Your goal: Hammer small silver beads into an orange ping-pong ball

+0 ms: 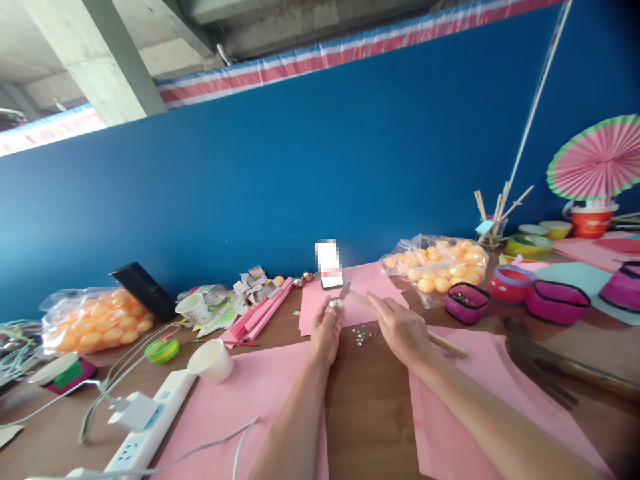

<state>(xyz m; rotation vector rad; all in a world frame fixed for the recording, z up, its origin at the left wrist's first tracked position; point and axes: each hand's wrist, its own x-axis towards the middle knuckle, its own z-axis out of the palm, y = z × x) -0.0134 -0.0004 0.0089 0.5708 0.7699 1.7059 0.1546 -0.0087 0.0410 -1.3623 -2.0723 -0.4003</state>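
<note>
My left hand (326,335) is closed around a small shiny silver ball (336,304), held up above the brown table. My right hand (403,330) grips a long, pale wooden-handled tool (447,344), and its far end runs out behind the hand. At the front the tool narrows to a dark, pointed, blade-like tip that meets the top of the ball; whether it presses in I cannot tell. Between the hands, several small shiny silvery pieces (360,335) lie on the table. Just beyond, a phone (330,265) with a lit screen stands on a pink sheet (370,283).
A hammer (555,360) lies right, near magenta pouches (557,301). Bags of orange balls (440,263) stand at both sides. At left are a white cup (211,361), a power strip (145,427) with cables, and folded pink strips (263,313). A blue wall (300,167) rises behind.
</note>
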